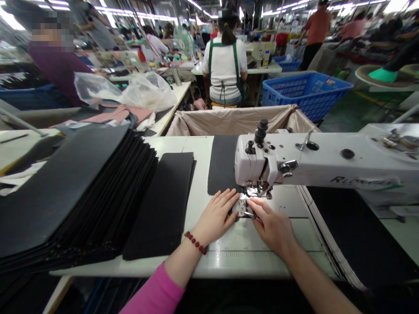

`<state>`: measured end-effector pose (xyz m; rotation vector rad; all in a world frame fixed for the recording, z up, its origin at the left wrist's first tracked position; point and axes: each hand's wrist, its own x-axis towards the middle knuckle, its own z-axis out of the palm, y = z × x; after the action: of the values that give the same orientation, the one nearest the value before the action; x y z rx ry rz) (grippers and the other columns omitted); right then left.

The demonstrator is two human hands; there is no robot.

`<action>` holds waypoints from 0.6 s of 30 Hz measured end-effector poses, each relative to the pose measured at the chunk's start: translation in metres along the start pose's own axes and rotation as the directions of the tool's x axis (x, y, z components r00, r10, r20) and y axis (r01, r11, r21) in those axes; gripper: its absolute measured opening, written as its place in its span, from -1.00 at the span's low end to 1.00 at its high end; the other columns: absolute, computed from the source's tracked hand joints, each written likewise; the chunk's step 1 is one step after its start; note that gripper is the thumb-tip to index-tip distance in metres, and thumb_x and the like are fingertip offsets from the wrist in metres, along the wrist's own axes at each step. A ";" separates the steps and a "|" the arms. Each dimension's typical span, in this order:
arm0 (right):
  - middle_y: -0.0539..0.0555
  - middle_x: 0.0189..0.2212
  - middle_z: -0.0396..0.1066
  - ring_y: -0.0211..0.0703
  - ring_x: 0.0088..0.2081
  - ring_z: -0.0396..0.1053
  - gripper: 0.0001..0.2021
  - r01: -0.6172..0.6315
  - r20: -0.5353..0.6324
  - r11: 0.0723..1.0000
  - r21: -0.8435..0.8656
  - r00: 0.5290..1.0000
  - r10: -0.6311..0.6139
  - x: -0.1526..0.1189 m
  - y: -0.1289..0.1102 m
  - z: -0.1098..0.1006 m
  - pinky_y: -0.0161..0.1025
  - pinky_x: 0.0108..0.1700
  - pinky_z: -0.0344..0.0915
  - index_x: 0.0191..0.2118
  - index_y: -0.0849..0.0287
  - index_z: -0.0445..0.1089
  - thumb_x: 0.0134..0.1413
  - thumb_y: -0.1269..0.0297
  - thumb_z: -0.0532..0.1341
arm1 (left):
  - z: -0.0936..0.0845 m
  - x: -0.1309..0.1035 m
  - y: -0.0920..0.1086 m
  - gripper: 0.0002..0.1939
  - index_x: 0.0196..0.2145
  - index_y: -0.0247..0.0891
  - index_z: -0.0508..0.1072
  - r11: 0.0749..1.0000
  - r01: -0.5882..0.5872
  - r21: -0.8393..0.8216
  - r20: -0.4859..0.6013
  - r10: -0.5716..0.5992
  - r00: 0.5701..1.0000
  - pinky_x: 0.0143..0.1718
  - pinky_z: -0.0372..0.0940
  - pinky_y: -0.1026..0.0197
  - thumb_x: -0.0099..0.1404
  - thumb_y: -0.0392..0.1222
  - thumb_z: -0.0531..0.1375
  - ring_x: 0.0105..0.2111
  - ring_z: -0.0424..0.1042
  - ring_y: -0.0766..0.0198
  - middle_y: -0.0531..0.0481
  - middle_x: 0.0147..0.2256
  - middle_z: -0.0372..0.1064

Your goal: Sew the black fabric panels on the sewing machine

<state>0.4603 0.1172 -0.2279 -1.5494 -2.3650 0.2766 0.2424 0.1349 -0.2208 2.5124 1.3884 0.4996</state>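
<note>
A white sewing machine reaches in from the right over a pale table. Under its head lies a dark panel, flat on the tabletop beyond my hands. My left hand, with a red bead bracelet on its wrist, lies with fingers stretched out at the panel's near edge. Close to the needle area, my right hand has its fingers bent and pressed together by a metal guide. A small shiny piece shows at its fingertips, but what it holds is hidden.
Dark panels form a tall stack at left, beside a lower pile. More black panels lie at right. Behind the table stand a cloth-lined bin and a blue basket. A person in a green apron sits ahead.
</note>
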 end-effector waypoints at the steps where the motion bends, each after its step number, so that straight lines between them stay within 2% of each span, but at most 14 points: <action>1: 0.02 0.20 0.21 -0.10 -0.09 0.42 -0.50 0.002 0.001 1.000 0.003 1.000 -0.002 0.000 0.000 0.000 -0.19 -0.16 0.41 0.25 -0.01 0.14 0.19 0.36 0.08 | 0.000 0.000 0.000 -0.47 0.28 -0.11 0.07 1.000 0.002 0.000 0.001 -0.002 1.000 0.29 -0.06 -0.08 0.40 -0.13 0.07 0.28 0.01 0.13 -0.06 0.29 0.02; 8: 0.05 0.19 0.22 -0.10 -0.04 0.40 -0.49 0.010 -0.021 1.000 0.012 1.000 -0.009 0.000 0.001 0.001 -0.19 -0.10 0.40 0.25 0.01 0.14 0.17 0.37 0.08 | -0.001 0.000 0.000 -0.47 0.27 -0.11 0.09 1.000 0.004 -0.004 -0.009 -0.004 1.000 0.29 -0.06 -0.10 0.39 -0.13 0.08 0.29 -0.02 0.13 -0.07 0.29 0.02; 14: 0.07 0.18 0.24 -0.09 -0.03 0.40 -0.48 0.018 -0.061 0.999 0.044 0.998 -0.015 -0.002 0.000 0.002 -0.18 -0.08 0.40 0.22 0.01 0.18 0.13 0.43 0.08 | -0.005 -0.003 0.004 -0.43 0.29 -0.14 0.04 0.999 0.029 -0.031 -0.034 -0.030 0.999 0.29 -0.10 -0.18 0.37 -0.15 0.09 0.33 -0.14 0.09 -0.07 0.30 -0.03; 18: 0.06 0.15 0.27 -0.11 -0.02 0.41 -0.45 0.065 -0.124 0.994 0.091 0.991 -0.054 -0.004 0.003 0.013 -0.17 -0.06 0.40 0.21 -0.01 0.19 0.10 0.48 0.02 | -0.005 -0.007 0.004 -0.36 0.31 -0.13 -0.02 0.997 0.059 -0.050 -0.023 -0.061 0.998 0.30 -0.11 -0.19 0.34 -0.11 0.10 0.33 -0.17 0.07 -0.07 0.32 -0.09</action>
<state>0.4592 0.1150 -0.2419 -1.4090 -2.2653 0.2692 0.2396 0.1269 -0.2160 2.4258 1.4377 0.5482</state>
